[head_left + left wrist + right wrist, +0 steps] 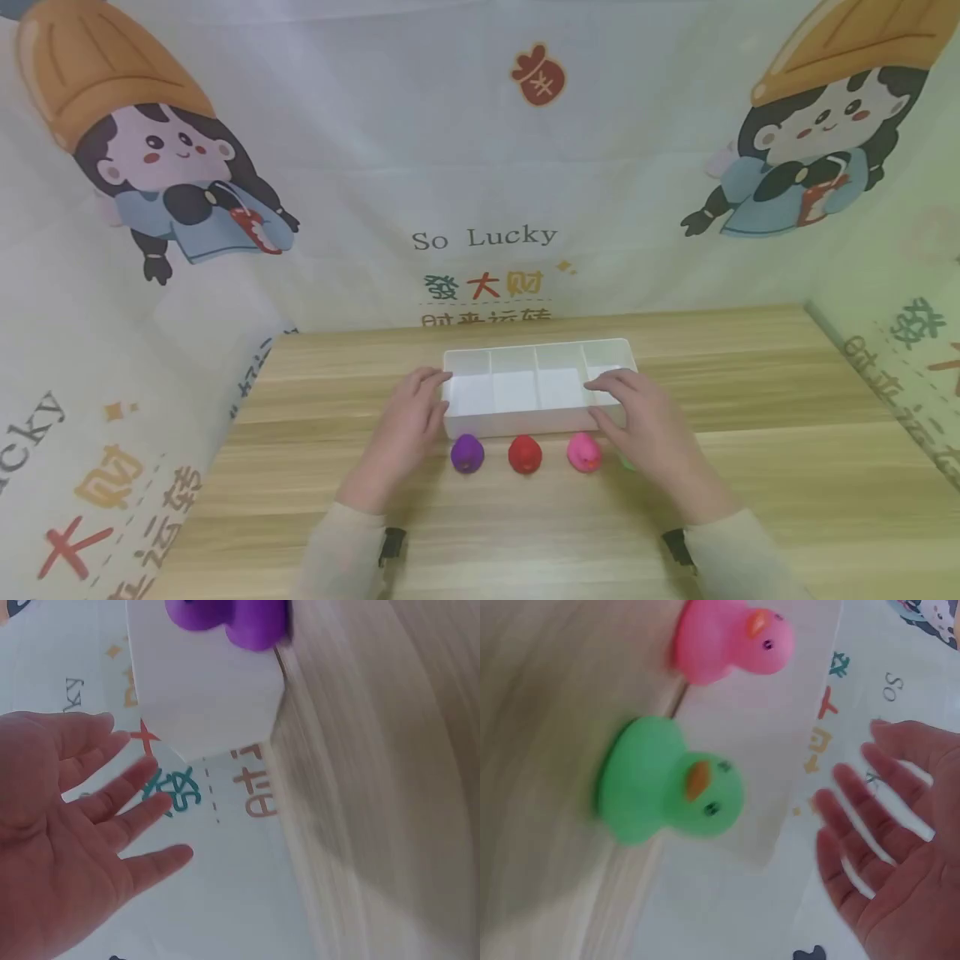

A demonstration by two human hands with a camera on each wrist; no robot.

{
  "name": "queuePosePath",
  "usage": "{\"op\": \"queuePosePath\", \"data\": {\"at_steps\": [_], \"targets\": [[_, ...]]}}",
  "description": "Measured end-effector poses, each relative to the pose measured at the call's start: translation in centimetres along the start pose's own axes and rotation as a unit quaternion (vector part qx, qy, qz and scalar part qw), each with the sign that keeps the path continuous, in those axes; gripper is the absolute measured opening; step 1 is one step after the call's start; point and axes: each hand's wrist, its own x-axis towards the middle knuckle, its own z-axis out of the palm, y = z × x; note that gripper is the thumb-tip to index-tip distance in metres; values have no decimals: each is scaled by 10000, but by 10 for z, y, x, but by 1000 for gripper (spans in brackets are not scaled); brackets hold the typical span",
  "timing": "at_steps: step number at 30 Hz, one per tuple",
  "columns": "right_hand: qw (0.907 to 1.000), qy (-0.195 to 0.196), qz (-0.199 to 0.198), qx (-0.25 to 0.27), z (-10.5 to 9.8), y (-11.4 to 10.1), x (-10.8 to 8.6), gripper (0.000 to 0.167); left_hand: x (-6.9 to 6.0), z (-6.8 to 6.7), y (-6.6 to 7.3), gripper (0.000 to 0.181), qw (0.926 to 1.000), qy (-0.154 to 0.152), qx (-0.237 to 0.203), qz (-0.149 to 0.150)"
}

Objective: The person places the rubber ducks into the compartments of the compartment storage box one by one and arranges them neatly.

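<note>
A white divided box [517, 423] with several compartments stands lengthwise in front of me. My left hand [405, 429] is at its left end, with spread fingers; whether the fingertips touch the wall I cannot tell. Over the right end is my right hand [648, 425], its fingers parted and holding nothing. Along the box's near side sit a purple toy [467, 454], a red toy [525, 455] and a pink rubber duck [584, 452]. A green rubber duck [656, 784] shows fully in the right wrist view, but my right hand mostly hides it in the head view.
The wooden table [315, 467] extends to both sides of the box. Behind it hangs a pale printed cloth [360, 208] with cartoon figures and lettering, which also runs down the left and right sides.
</note>
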Motion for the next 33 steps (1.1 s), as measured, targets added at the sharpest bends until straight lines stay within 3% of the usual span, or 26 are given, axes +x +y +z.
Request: {"op": "queuePosePath", "data": {"at_steps": [7, 11, 16, 23, 27, 33], "targets": [[9993, 71, -368, 60, -9, 15, -5, 24, 1, -4, -14, 47, 9996, -86, -263, -45], [9993, -238, -208, 175, -19, 21, -10, 21, 2, -4, -20, 48, 9990, -300, -328, 81], [9971, -727, -91, 190, -30, 29, -18, 21, 3, 0, -26, 47, 9980, -324, -452, 307], [9919, -1247, 182, 172, -36, 37, -28, 21, 4, 8, -32, 37, 9969, -376, -592, 348], [9880, -1488, 307, 278, -39, 41, -29, 23, 7, 7, -35, 33, 9969, -339, -586, 399], [9855, -1644, 215, 365, -37, 44, -29, 28, 14, -2, -39, 34, 9954, -533, -644, 464]]}}
